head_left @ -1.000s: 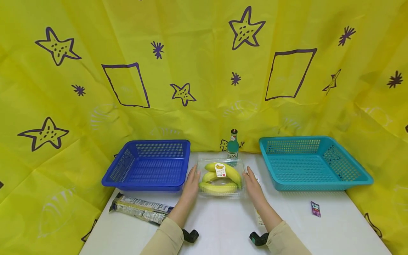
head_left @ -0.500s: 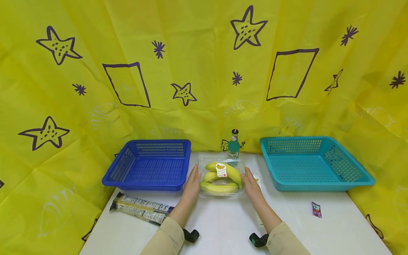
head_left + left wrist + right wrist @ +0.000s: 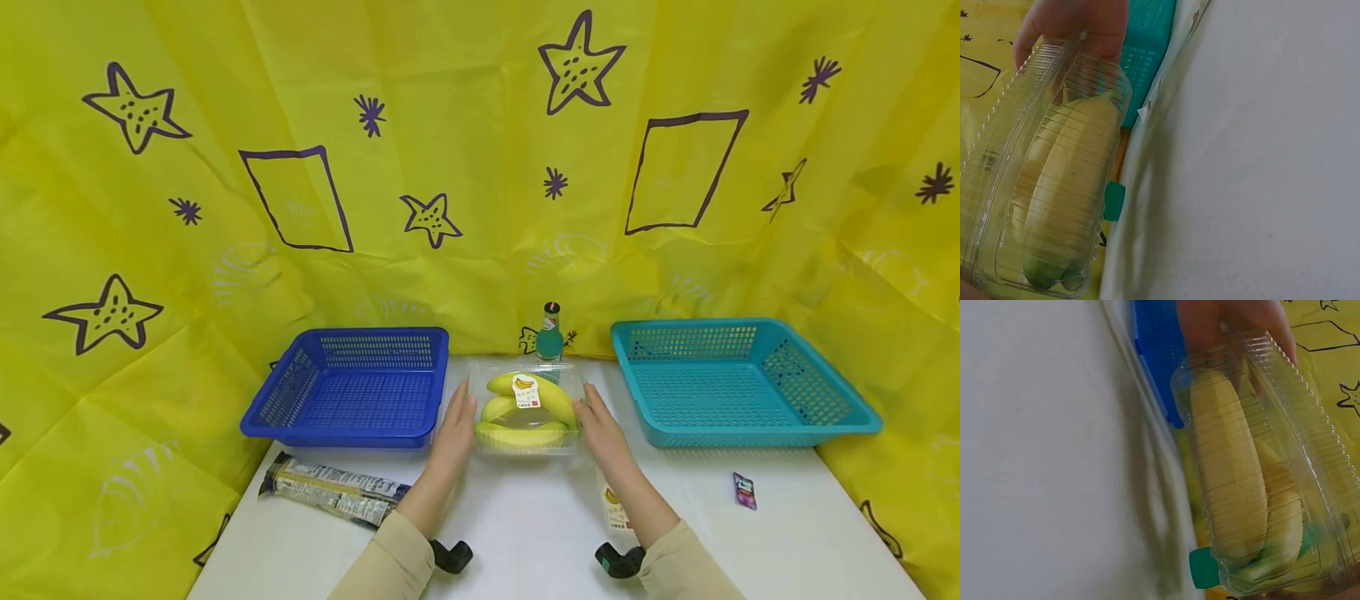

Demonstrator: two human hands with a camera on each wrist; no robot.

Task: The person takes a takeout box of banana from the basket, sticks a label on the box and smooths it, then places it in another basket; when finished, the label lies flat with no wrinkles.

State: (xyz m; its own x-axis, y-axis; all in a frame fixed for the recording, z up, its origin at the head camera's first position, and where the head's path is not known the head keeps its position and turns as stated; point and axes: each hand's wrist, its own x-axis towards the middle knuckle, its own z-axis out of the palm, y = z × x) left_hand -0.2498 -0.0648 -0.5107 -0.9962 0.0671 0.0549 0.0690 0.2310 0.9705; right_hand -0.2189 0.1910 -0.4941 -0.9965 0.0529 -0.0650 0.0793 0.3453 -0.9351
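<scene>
A clear plastic box of bananas [image 3: 528, 412], with a white banana label on its lid, is held between both hands in the middle of the head view. My left hand [image 3: 453, 429] grips its left end and my right hand [image 3: 602, 429] its right end. Both wrist views show the box raised off the white table, a faint shadow beside it. Through the clear wall, bananas [image 3: 1072, 181] lie curved inside. Behind the box a green-blue bottle [image 3: 550, 335] stands upright, its lower part seen through the plastic.
A blue basket [image 3: 352, 437] stands at left, a teal basket [image 3: 738, 435] at right. Long printed packets [image 3: 333, 490] lie below the blue one, partly behind the left forearm. A small purple packet [image 3: 745, 491] lies at right. A banana-printed label [image 3: 616, 510] shows beside the right forearm.
The banana box has risen slightly and shifted a little right with both hands, covering more of the bottle. More of the printed label by the right forearm shows. Baskets and packets have stayed put.
</scene>
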